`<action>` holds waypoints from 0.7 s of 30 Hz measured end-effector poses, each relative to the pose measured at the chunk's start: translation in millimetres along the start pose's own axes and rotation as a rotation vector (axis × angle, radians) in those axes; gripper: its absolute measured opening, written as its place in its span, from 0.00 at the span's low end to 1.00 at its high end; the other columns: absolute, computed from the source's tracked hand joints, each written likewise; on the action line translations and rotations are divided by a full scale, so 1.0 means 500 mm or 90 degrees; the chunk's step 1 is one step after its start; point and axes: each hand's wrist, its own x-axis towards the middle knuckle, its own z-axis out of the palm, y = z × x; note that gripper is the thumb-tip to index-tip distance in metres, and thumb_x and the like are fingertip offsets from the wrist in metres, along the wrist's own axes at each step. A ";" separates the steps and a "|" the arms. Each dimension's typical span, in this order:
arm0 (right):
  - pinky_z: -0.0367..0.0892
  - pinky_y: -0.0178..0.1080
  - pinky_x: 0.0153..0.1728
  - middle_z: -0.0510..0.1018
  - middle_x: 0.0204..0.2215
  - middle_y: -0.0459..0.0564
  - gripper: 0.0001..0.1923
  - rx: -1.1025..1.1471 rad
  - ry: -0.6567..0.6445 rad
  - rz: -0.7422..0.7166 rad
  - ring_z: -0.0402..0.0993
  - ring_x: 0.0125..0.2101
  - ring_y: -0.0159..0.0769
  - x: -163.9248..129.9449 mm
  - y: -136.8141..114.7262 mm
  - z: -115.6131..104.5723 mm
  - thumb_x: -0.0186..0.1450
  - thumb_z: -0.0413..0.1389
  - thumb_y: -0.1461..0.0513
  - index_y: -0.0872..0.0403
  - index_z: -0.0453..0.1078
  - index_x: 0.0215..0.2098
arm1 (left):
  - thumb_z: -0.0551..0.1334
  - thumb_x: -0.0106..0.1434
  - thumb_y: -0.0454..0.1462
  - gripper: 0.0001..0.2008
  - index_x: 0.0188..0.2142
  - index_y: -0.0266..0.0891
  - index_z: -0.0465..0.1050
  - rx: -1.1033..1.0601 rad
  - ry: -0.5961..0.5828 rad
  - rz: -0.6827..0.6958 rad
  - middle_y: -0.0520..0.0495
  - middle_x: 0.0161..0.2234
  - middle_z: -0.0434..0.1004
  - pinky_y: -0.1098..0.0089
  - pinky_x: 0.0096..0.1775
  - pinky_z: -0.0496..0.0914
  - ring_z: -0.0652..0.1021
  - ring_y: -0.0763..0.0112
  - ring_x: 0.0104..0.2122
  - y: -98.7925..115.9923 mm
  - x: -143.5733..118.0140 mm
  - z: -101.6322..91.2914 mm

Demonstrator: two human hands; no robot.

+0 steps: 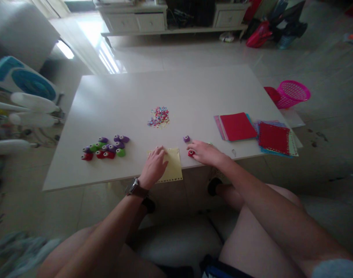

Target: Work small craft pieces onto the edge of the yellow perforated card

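Your left hand [154, 165]: bare, no glove, no rings visible. Left wrist carries watch [133, 187], dark squarish case, brown strap [141, 192] wrapping wrist. Forearm bare, no sleeve. Your right hand [205, 153]: bare, nothing on wrist, forearm bare up to frame edge. Legs bare at thighs and knees. Dark shorts [214, 267] at bottom edge, blue trim on hem. Dark footwear [214, 185] on one foot under table edge; details too small to tell.

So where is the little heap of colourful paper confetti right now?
The heap of colourful paper confetti lies mid-table in the head view, beyond the yellow paper sheet under the left hand, apart from both hands.
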 end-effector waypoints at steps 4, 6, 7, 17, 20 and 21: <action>0.64 0.37 0.40 0.78 0.46 0.54 0.09 -0.022 -0.024 0.011 0.75 0.43 0.39 -0.008 -0.011 0.005 0.69 0.55 0.67 0.53 0.74 0.47 | 0.63 0.67 0.35 0.12 0.49 0.41 0.71 0.018 0.019 0.001 0.39 0.59 0.72 0.49 0.58 0.68 0.71 0.49 0.58 0.013 -0.002 -0.005; 0.63 0.38 0.38 0.78 0.46 0.54 0.08 -0.026 -0.024 0.016 0.75 0.41 0.39 -0.010 -0.018 0.005 0.70 0.55 0.66 0.54 0.74 0.46 | 0.65 0.66 0.36 0.13 0.50 0.43 0.71 0.029 0.014 -0.014 0.40 0.57 0.72 0.49 0.55 0.68 0.71 0.48 0.56 0.017 -0.003 -0.006; 0.62 0.38 0.37 0.77 0.45 0.54 0.08 -0.029 -0.021 0.018 0.74 0.41 0.38 -0.011 -0.022 0.005 0.71 0.55 0.65 0.54 0.74 0.46 | 0.65 0.66 0.36 0.15 0.52 0.44 0.70 0.031 0.010 -0.024 0.40 0.57 0.72 0.50 0.53 0.68 0.71 0.48 0.55 0.018 -0.003 -0.006; 0.62 0.38 0.39 0.78 0.47 0.56 0.08 -0.040 -0.013 0.015 0.75 0.43 0.39 -0.007 -0.038 0.016 0.71 0.54 0.67 0.55 0.72 0.47 | 0.63 0.68 0.38 0.13 0.51 0.44 0.71 0.036 -0.003 -0.077 0.39 0.51 0.75 0.50 0.51 0.63 0.70 0.48 0.53 0.013 0.000 0.007; 0.62 0.38 0.39 0.79 0.48 0.56 0.08 -0.040 -0.017 0.020 0.76 0.44 0.40 -0.006 -0.043 0.017 0.71 0.54 0.67 0.54 0.72 0.47 | 0.56 0.73 0.38 0.08 0.47 0.45 0.72 0.024 -0.002 -0.082 0.41 0.48 0.76 0.52 0.49 0.63 0.71 0.52 0.50 0.010 0.004 0.014; 0.62 0.38 0.39 0.79 0.47 0.56 0.07 -0.038 -0.016 0.022 0.76 0.43 0.40 -0.005 -0.045 0.017 0.71 0.54 0.67 0.54 0.72 0.46 | 0.53 0.74 0.39 0.09 0.45 0.45 0.72 0.020 0.000 -0.085 0.41 0.47 0.76 0.53 0.48 0.62 0.72 0.53 0.49 0.011 0.006 0.015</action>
